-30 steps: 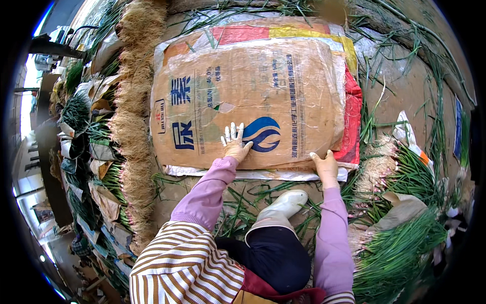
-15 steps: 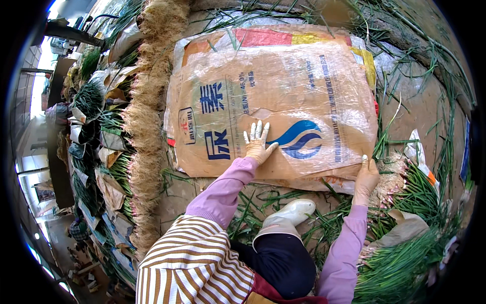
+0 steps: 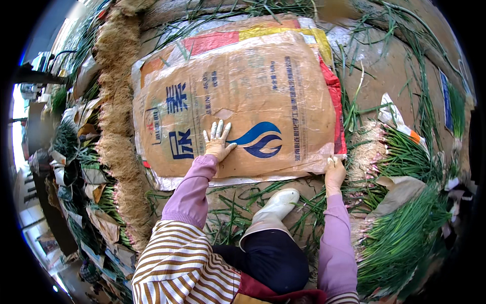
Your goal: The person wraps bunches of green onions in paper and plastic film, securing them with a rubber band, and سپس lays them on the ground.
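A flat tan plastic sack with dark blue print and a blue flame emblem lies on the ground before me, on top of other sacks. A red sack and a yellow one show at its edges. My left hand, in a pale glove, rests on the tan sack beside the emblem, its fingers spread. At the sack's near right corner my gloved right hand pinches the edge between thumb and fingers.
To the left runs a long row of green onion bundles, roots facing me. More green onions are heaped at the right, partly wrapped in brown paper. Loose green leaves litter the ground around my white boot.
The tan sack's right edge has shifted, and more of the red sack beneath now shows. My right hand keeps its pinch on the corner. The whole view has swung a little.
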Demonstrator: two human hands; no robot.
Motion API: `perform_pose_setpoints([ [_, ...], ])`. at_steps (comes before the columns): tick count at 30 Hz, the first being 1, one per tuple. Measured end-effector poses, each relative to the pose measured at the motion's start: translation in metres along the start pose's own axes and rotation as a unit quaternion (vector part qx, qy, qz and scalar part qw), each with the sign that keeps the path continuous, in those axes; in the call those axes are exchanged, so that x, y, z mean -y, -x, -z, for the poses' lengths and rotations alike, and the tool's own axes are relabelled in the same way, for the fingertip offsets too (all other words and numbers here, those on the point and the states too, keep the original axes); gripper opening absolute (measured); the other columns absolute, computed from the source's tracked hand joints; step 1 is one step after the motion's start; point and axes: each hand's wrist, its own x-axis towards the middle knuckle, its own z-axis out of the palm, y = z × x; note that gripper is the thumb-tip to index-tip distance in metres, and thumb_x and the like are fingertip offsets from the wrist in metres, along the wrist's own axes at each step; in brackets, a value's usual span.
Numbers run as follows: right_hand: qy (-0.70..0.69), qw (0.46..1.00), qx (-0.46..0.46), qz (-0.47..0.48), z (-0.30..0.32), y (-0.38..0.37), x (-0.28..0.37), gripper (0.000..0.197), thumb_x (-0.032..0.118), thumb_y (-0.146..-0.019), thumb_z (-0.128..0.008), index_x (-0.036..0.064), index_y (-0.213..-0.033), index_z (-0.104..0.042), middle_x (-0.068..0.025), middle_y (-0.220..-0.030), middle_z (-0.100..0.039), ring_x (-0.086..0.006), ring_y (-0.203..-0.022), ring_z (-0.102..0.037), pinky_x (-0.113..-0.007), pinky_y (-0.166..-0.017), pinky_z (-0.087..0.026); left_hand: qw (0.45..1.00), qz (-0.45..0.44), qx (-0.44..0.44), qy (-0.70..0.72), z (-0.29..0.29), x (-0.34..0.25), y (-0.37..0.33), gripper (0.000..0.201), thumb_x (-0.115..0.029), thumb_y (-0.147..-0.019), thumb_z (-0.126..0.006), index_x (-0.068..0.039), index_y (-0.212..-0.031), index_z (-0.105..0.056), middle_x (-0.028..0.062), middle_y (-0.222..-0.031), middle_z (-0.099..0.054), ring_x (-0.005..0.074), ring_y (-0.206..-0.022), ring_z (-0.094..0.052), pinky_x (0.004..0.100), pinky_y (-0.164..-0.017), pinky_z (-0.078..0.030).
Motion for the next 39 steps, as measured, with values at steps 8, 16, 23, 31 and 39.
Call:
perform_pose_setpoints([
  [8, 0.057, 0.998, -0.005, 0.03, 0.04, 0.013, -0.006, 0.032, 0.012, -0.078, -0.056, 0.0013, -0.108, -0.053, -0.0215, -0.091, -0.06, -0.0363, -0.085, -0.059, -0.04, -0.073, -0.046, 0.999, 0.033, 0.037, -0.004, 0.001, -0.007, 0.0, 0.08, -0.054, -0.076, -0.053, -0.025, -0.14, -0.014, 0.0062, -0.147, -0.004, 0.0276, -0.135, -0.002, 0.0546, -0.104, -0.002],
  [16, 0.117, 0.971, 0.189, -0.087, 0.039, 0.204, -0.109, 0.031, 0.027, -0.076, -0.057, 0.0039, -0.097, -0.058, -0.0185, -0.083, -0.061, -0.0358, -0.08, -0.058, -0.044, -0.07, -0.044, 0.995, 0.025, 0.09, -0.023, 0.022, -0.014, -0.014, 0.087, -0.051, -0.074, -0.059, -0.024, -0.14, -0.009, 0.008, -0.147, 0.0, 0.0285, -0.135, 0.0, 0.057, -0.102, -0.011],
  [23, 0.088, 0.935, 0.275, -0.207, 0.024, 0.339, -0.146, 0.029, 0.026, -0.076, -0.053, 0.0044, -0.094, -0.06, -0.0182, -0.091, -0.061, -0.0345, -0.088, -0.058, -0.043, -0.076, -0.044, 0.992, -0.036, 0.102, -0.065, 0.016, -0.005, -0.053, 0.067, -0.039, -0.067, -0.062, -0.011, -0.125, -0.043, 0.0159, -0.127, -0.041, 0.0311, -0.12, -0.035, 0.0383, -0.1, -0.029],
  [31, 0.017, 0.96, 0.109, -0.258, 0.028, 0.408, -0.161, 0.028, 0.023, -0.075, -0.051, 0.0039, -0.093, -0.062, -0.0181, -0.094, -0.061, -0.0347, -0.09, -0.057, -0.043, -0.076, -0.045, 0.92, -0.26, 0.143, 0.257, 0.028, -0.139, -0.037, 0.048, -0.017, -0.078, -0.062, 0.006, -0.118, -0.047, 0.0174, -0.117, -0.053, 0.0249, -0.107, -0.051, 0.0319, -0.092, -0.038],
  [39, -0.023, 0.963, 0.021, -0.269, 0.018, 0.442, -0.159, 0.026, 0.018, -0.074, -0.052, 0.0016, -0.089, -0.064, -0.0185, -0.093, -0.062, -0.0337, -0.087, -0.06, -0.042, -0.074, -0.046, 0.761, -0.513, 0.185, 0.352, 0.185, -0.317, 0.127, 0.042, -0.01, -0.083, -0.056, 0.003, -0.121, -0.046, 0.012, -0.117, -0.053, 0.0194, -0.108, -0.049, 0.0296, -0.095, -0.036],
])
